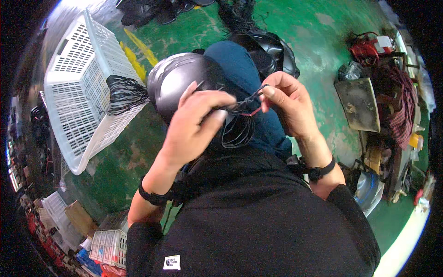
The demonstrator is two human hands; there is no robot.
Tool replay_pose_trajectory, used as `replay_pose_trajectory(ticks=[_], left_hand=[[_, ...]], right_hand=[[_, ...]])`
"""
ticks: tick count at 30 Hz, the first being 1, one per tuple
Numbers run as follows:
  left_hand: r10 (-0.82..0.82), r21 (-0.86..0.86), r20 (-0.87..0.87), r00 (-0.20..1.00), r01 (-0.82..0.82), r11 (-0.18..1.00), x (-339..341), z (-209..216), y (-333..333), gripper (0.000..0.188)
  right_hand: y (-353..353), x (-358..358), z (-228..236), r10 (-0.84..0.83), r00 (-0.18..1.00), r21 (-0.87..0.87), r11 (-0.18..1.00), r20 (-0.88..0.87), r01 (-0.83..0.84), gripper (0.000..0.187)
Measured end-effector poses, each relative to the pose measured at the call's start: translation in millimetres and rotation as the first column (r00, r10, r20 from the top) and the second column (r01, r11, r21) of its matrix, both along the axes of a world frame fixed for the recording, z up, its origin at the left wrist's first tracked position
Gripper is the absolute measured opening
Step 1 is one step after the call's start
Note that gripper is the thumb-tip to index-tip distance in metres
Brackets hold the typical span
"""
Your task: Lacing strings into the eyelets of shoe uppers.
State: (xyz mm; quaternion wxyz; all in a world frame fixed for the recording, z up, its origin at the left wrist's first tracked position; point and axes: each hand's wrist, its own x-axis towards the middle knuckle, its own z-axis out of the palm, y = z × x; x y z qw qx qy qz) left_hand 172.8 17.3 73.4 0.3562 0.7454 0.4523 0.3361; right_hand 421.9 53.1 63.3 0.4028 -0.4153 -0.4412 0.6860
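Note:
A looped bundle of thin black cords point(237, 131) hangs between my hands, above my lap. My left hand point(196, 122) is closed on the bundle, its thumb and fingers pressed together. With thumb and forefinger, my right hand point(290, 104) pinches a dark cord end beside it. A thin red strip point(251, 112) runs from the bundle toward the right fingers; what fixes it there is too small to tell. Just beyond my left hand sits a shiny grey helmet-like shell point(173, 85), next to my blue-clad leg point(237, 67).
At left stands a white slotted plastic basket point(76, 104), with more black cords point(124, 94) draped over its edge. Glossy black shells point(281, 55) lie beyond my leg, others point(147, 11) farther off. A board point(357, 104) and checked cloth point(401, 108) are at right.

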Motion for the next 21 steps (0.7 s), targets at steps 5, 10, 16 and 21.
replay_pose_trajectory(ticks=[5,10,16,21], left_hand=[[0.61,-0.151,0.121,0.783,-0.593,0.791,-54.2,-23.9,-26.6,0.026],[0.661,-0.605,0.402,0.634,-0.358,0.711,-67.9,-38.5,-49.6,0.026],[0.705,-0.719,0.625,0.335,-0.104,0.687,-57.2,-50.2,-62.6,0.031],[0.517,-0.501,0.437,0.736,-0.278,0.819,-34.3,-35.4,-56.6,0.025]], right_hand=[[-10.8,6.6,14.0,0.169,0.825,0.273,0.892,0.539,-0.361,0.02],[-30.9,-36.3,20.8,0.229,0.592,0.338,0.642,0.773,-0.688,0.027],[-28.6,-28.5,14.9,0.285,0.794,0.477,0.674,0.536,-0.564,0.022],[-46.4,-5.9,-0.5,0.307,0.88,0.236,0.883,0.364,-0.406,0.028]])
